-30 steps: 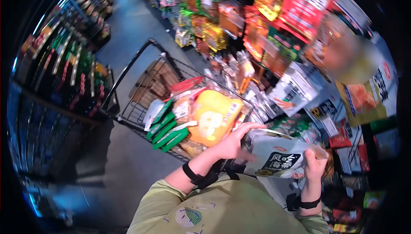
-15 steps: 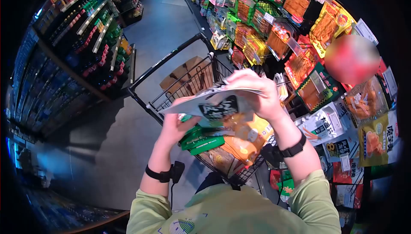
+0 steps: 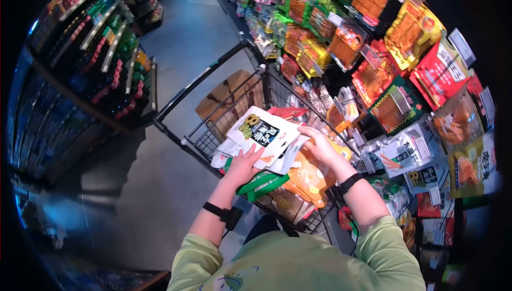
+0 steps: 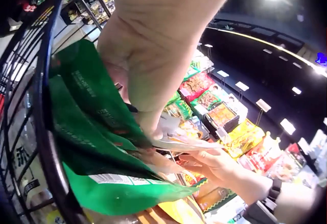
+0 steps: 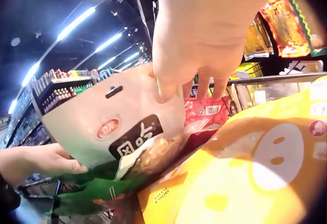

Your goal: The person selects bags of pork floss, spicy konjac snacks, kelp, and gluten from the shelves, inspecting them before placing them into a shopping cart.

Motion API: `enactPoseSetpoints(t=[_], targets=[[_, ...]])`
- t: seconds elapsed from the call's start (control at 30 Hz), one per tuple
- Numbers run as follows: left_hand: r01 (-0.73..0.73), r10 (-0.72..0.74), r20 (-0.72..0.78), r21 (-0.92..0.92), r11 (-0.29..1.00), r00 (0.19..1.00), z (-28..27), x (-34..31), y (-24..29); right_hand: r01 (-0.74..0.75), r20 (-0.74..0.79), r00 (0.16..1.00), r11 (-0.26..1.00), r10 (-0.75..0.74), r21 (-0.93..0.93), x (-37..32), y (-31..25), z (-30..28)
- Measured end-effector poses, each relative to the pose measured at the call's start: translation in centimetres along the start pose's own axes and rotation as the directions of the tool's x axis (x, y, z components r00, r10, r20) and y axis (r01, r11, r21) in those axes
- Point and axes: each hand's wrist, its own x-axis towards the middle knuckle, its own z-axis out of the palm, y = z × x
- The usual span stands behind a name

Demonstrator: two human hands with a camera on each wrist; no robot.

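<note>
A white snack bag (image 3: 265, 131) with a black label lies on top of the goods in the shopping cart (image 3: 184, 89), its print upside down in the head view. On its near left part rests my left hand (image 3: 242, 168), fingers spread over the surface. My right hand (image 3: 321, 146) pinches the bag's right edge; in the right wrist view its thumb is on the front near the hang hole, the other fingers behind. Green bags (image 4: 102, 111) are tucked under my left hand. Below my right hand lies a yellow-orange bag (image 5: 230, 162) with a pale snout print.
At the cart's far end stands a brown paper bag (image 3: 229, 99). A rack of hanging snack packs (image 3: 368, 62) runs close along the right. To the left are shelves of bottles (image 3: 106, 51), and an aisle floor (image 3: 181, 24) stretches ahead.
The white bag was by the right-hand rack a second ago, then raised over the cart in both hands. Now it is lower, on the goods, and my left hand lies on top of it.
</note>
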Motion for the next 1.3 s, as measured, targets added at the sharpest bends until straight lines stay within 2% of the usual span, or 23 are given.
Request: enactPoseSetpoints(t=[0.1,0.17,0.27,0.33,0.4,0.43,0.47,0.53,0.57,0.6,0.67,0.7,0.8,0.83,0.87,0.93,0.97,1.03,1.07,1.17,1.2,1.27,1.3], targets=[[0.005,-0.012,0.073,0.103,0.995,0.997,-0.3,1.3,1.3,-0.027,-0.112,0.994,0.988,0.010,-0.149,-2.7,-0.1,-2.1],[0.039,-0.058,0.104,0.177,0.983,0.993,-0.3,1.8,1.9,-0.087,-0.282,0.959,0.958,0.007,-0.273,-6.1,1.6,-2.8],[0.002,-0.015,0.055,0.235,0.972,0.998,-0.1,1.9,2.4,-0.334,-0.557,0.827,0.863,0.075,-0.380,-12.5,2.7,-3.7],[0.000,-0.024,0.096,0.245,0.970,0.995,-0.3,2.1,2.6,-0.494,-0.656,0.723,0.826,0.217,-0.271,-17.5,4.7,-2.3],[0.000,-0.015,0.073,0.203,0.979,0.997,0.1,2.0,2.1,-0.614,-0.584,0.555,0.766,0.592,0.192,-22.5,8.1,1.9],[-0.018,0.001,0.096,0.178,0.984,0.995,-0.4,1.7,2.5,-0.696,-0.308,0.370,0.481,0.877,0.533,-22.1,5.3,1.8],[-0.029,0.010,0.105,0.183,0.983,0.994,-0.4,1.7,2.5,-0.680,0.072,0.187,0.076,0.980,0.729,-20.9,1.8,1.8],[0.003,-0.027,0.129,0.185,0.983,0.991,-0.3,1.8,2.5,-0.498,0.386,0.386,-0.163,0.838,0.852,-20.5,1.8,4.5],[0.008,-0.035,0.128,0.206,0.979,0.991,-0.1,2.0,2.7,-0.466,0.381,0.264,-0.229,0.886,0.855,-20.7,3.9,6.5],[0.006,-0.037,0.138,0.214,0.977,0.990,0.4,2.3,1.9,-0.460,0.388,0.260,-0.240,0.884,0.855,-20.7,4.0,6.8],[-0.098,0.094,0.029,0.203,0.974,0.995,2.3,3.5,-0.2,-0.480,0.414,0.206,-0.277,0.887,0.833,-19.9,3.8,6.1],[-0.101,0.104,-0.006,0.196,0.975,0.995,2.6,4.3,-0.5,-0.464,0.402,0.183,-0.281,0.897,0.840,-19.4,3.8,6.2],[-0.039,0.033,0.039,0.152,0.988,0.999,1.5,6.7,-0.5,-0.388,0.349,0.194,-0.255,0.917,0.885,-17.9,4.5,7.5],[-0.003,-0.017,0.112,0.176,0.984,0.994,-0.6,6.8,1.6,-0.378,0.370,0.201,-0.277,0.907,0.883,-16.8,3.7,7.3],[0.022,-0.042,0.116,0.166,0.986,0.992,-1.1,7.2,1.4,-0.372,0.382,0.222,-0.284,0.897,0.884,-16.3,3.7,7.6],[0.051,-0.068,0.075,0.212,0.976,0.995,-2.3,7.7,0.7,-0.288,0.342,0.307,-0.256,0.888,0.923,-14.2,2.2,7.6],[-0.018,0.022,-0.027,0.144,0.989,0.999,-2.2,7.7,-1.1,-0.286,0.346,0.308,-0.260,0.886,0.922,-13.8,3.0,8.3],[-0.013,0.027,-0.122,0.118,0.993,0.992,-3.8,6.6,-0.7,-0.223,0.338,0.619,-0.255,0.709,0.941,-12.7,4.8,10.0],[-0.013,0.034,-0.180,0.118,0.993,0.983,-4.0,5.9,-0.7,-0.224,0.341,0.621,-0.257,0.706,0.940,-12.5,5.4,10.6],[-0.023,0.058,-0.287,0.125,0.992,0.956,-4.7,3.7,-0.5,-0.288,0.300,0.773,-0.111,0.558,0.951,-10.4,4.0,10.2],[-0.026,0.066,-0.328,0.125,0.992,0.943,-4.6,3.1,-0.7,-0.289,0.301,0.776,-0.111,0.554,0.951,-9.9,4.4,10.4],[-0.016,0.060,-0.363,0.122,0.992,0.930,-4.5,2.0,-0.4,-0.561,0.365,0.626,0.073,0.689,0.824,-9.0,5.5,11.1],[-0.008,0.053,-0.397,0.114,0.993,0.916,-4.2,1.5,-0.2,-0.676,0.414,0.569,0.116,0.710,0.728,-8.1,5.0,10.4]])
